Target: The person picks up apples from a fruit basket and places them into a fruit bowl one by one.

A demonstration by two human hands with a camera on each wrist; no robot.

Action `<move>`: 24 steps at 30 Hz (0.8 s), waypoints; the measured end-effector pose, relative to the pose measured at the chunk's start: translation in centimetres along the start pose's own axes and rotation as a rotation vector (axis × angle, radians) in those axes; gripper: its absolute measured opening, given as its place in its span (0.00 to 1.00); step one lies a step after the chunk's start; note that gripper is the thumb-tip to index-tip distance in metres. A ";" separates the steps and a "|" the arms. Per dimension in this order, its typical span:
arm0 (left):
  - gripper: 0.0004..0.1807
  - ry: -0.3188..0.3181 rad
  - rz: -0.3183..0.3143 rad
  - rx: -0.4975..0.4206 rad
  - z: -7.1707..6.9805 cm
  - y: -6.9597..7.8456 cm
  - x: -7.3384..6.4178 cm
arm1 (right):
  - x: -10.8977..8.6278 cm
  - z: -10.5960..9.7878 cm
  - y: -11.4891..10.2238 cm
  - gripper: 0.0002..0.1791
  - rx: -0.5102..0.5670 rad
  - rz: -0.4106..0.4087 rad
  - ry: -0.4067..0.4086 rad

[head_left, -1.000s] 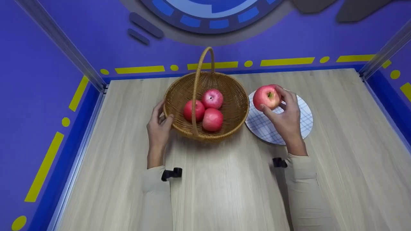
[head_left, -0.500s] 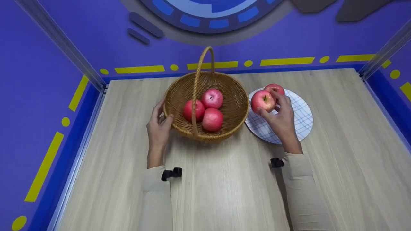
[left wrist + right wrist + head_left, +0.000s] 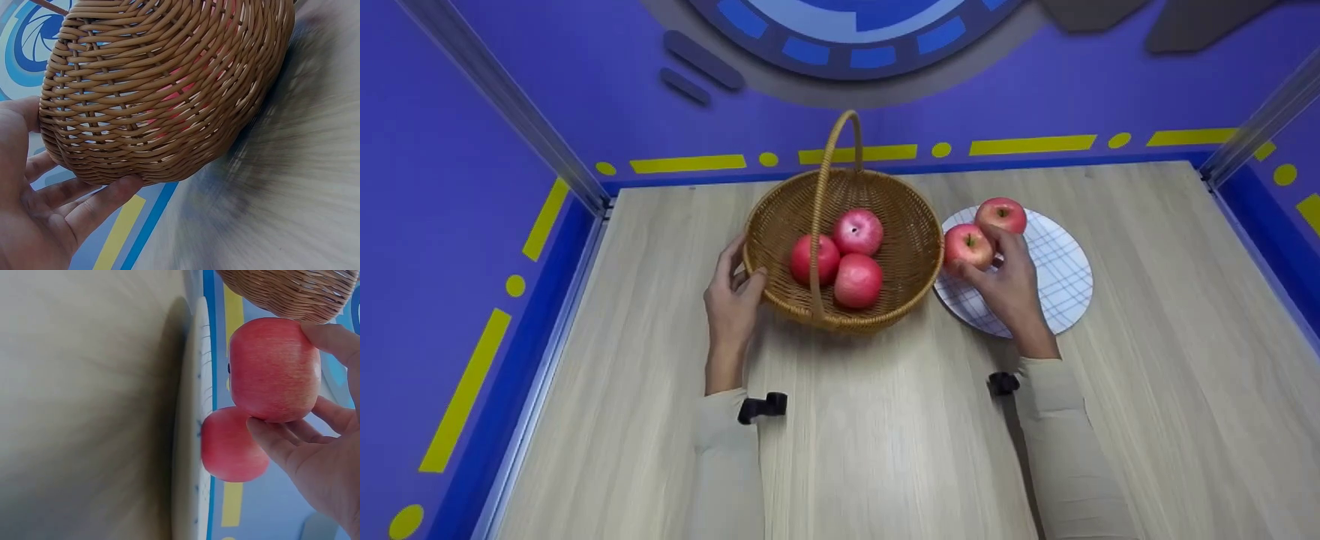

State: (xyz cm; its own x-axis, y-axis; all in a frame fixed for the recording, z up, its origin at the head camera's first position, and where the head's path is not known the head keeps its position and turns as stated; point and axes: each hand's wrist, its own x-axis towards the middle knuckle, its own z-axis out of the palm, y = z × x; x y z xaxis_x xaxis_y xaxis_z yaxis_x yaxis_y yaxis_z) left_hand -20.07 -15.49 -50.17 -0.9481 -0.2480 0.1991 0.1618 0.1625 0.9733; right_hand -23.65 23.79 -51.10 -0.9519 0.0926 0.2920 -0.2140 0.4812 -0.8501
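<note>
Round red apple (image 3: 966,247) pinched in the right hand (image 3: 1014,283), just above a round white plate (image 3: 1065,277)

Along the far left, a purple-blue side panel (image 3: 442,225) with yellow marks. Next to it, a pale wood-grain table (image 3: 840,450), with a purple-blue back wall (image 3: 585,112) at twelve o'clock. Reaching in from six o'clock, two long sleeves, the left beige sleeve (image 3: 727,465) and the right beige sleeve (image 3: 1072,450), with one small black clip at each wrist.

Left hand (image 3: 731,300): grasping the golden-brown woven wicker basket (image 3: 911,262) between eight and nine o'clock on the rim, with thumb bent over the edge and fingers spread against the outer wall.

Inside, three red apples, close together: at eight o'clock (image 3: 814,259), at five (image 3: 858,280), at half past one (image 3: 859,232). Across the eight o'clock one, partly in the way, a single arched wicker handle (image 3: 819,202).

At the basket's three o'clock, the plate, with blue grid lines; contact with the basket impossible to tell. Resting at the plate's twelve o'clock, one second red apple (image 3: 1003,214). Five apples altogether.

At the plate's ten o'clock, off its surface, the held apple, gripped between thumb and fingertips, only an apple's breadth apart.
</note>
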 end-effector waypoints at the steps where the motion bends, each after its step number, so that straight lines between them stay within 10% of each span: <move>1: 0.33 0.000 0.000 -0.001 0.0 0.0 0.0 | 0.0 0.0 0.0 0.39 -0.003 0.002 -0.006; 24: 0.33 -0.003 -0.016 0.001 -0.1 0.1 0.1 | -0.3 0.6 0.4 0.37 -0.059 0.038 -0.093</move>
State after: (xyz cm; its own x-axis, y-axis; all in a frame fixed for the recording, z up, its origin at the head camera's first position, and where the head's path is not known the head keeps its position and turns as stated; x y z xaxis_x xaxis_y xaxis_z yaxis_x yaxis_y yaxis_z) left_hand -20.09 -15.57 -50.07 -0.9514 -0.2479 0.1827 0.1458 0.1598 0.9763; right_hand -23.57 23.42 -51.77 -0.9759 0.0319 0.2160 -0.1668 0.5300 -0.8315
